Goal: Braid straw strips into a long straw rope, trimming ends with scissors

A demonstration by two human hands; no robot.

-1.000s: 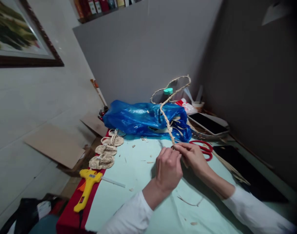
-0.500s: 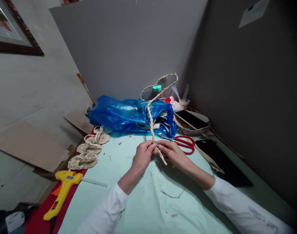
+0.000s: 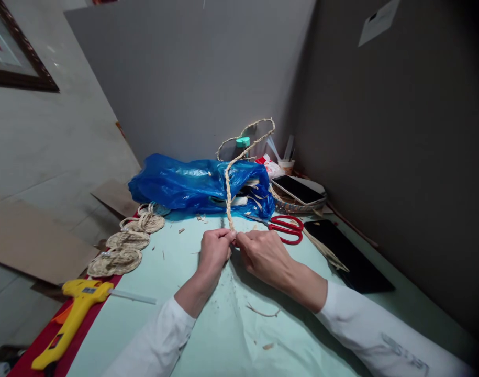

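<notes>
A long braided straw cord (image 3: 229,192) rises from my hands, passes in front of the blue plastic bag (image 3: 176,180) and loops up at the back. My left hand (image 3: 215,250) pinches the cord near its lower end. Against it, my right hand (image 3: 265,254) is closed with its fingers curled at the same spot. The loose strand ends are hidden behind the right fingers. Red-handled scissors (image 3: 287,229) lie just beyond my right hand, their blades partly under the bag.
Small woven straw sandals (image 3: 115,262) line the left edge. A yellow glue gun (image 3: 72,317) lies nearer, its glue stick pointing right. On the right are a phone (image 3: 299,189) on a basket, a black flat slab (image 3: 349,256) and a straw bundle (image 3: 326,250). Straw scraps (image 3: 263,312) dot the pale cloth.
My right hand has turned over and curled in, and the loose strand ends that stuck out below the hands are out of sight. The whole view has shifted, moving things leftward.
</notes>
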